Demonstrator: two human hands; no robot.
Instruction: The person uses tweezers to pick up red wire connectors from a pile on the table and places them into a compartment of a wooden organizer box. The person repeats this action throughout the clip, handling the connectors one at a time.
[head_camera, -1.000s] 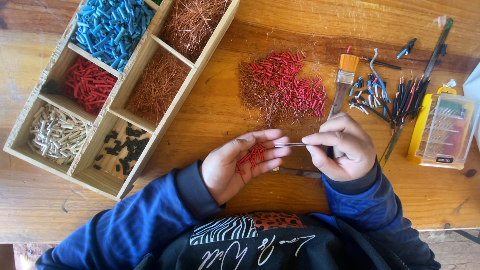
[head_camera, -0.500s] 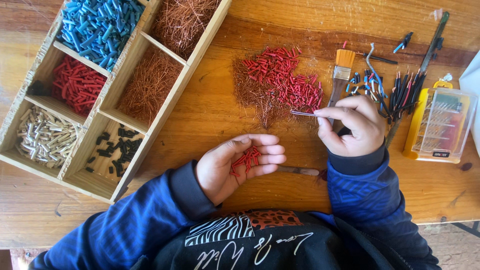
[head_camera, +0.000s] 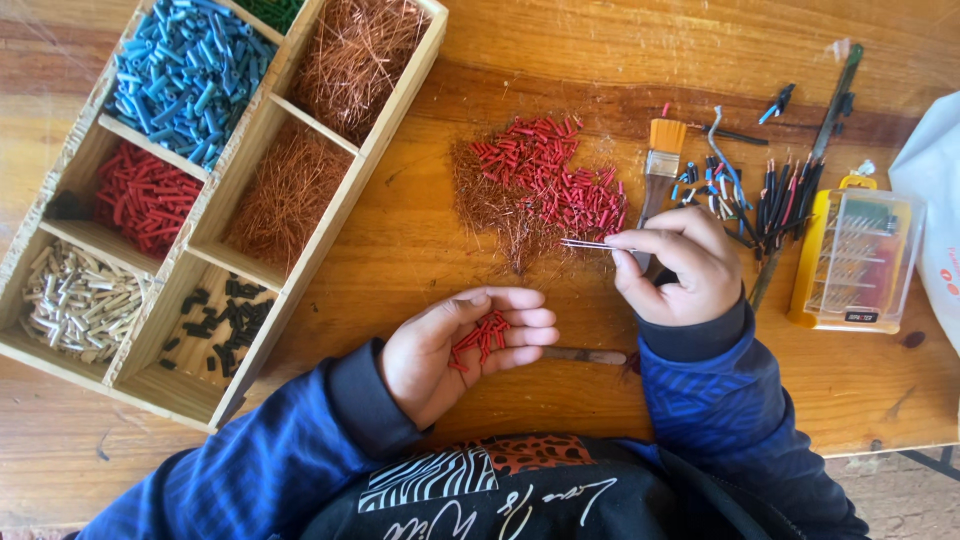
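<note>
— What do we have in our hands?

— Our left hand (head_camera: 455, 350) lies cupped, palm up, fingers loosely apart around a few short red tube pieces (head_camera: 480, 336). Our right hand (head_camera: 678, 265) pinches thin metal tweezers (head_camera: 590, 243), tips at the edge of the mixed pile (head_camera: 535, 190) of red tubes and fine copper strands.

— And around us?

— A wooden divided tray (head_camera: 385, 130) sits to the left, sorted by colour. To the right lie a small brush (head_camera: 660, 160), wire offcuts (head_camera: 775, 195) and a yellow plastic case (head_camera: 855, 260) with a clear lid.

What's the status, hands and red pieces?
Left hand cupped open, red pieces in palm. Right hand pinching tweezers at red pile. Nothing in the way.
</note>
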